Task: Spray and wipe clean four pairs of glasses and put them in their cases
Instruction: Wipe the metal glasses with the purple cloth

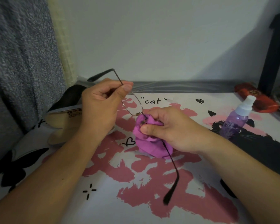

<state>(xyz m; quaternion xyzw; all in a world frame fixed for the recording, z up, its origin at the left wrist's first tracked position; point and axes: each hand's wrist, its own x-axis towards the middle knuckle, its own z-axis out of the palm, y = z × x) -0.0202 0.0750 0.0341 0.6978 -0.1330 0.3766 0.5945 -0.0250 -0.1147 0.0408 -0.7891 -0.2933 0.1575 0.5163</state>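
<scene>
A grey speckled curtain [21, 62] fills the upper left of the frame, beside a pale wall [160, 38]. Below it an open black glasses case [66, 109] lies at the left edge of the tabletop [103, 199], whose white cover carries pink blotches, black cats and the word "cat". At centre the left hand [102, 102] pinches one temple of thin wire-framed glasses [132, 104] held above the cover. The right hand [166, 126] pinches a purple cloth [145, 143] round the other lens. At right stand a purple spray bottle [236, 120] and a red case [255, 97].
</scene>
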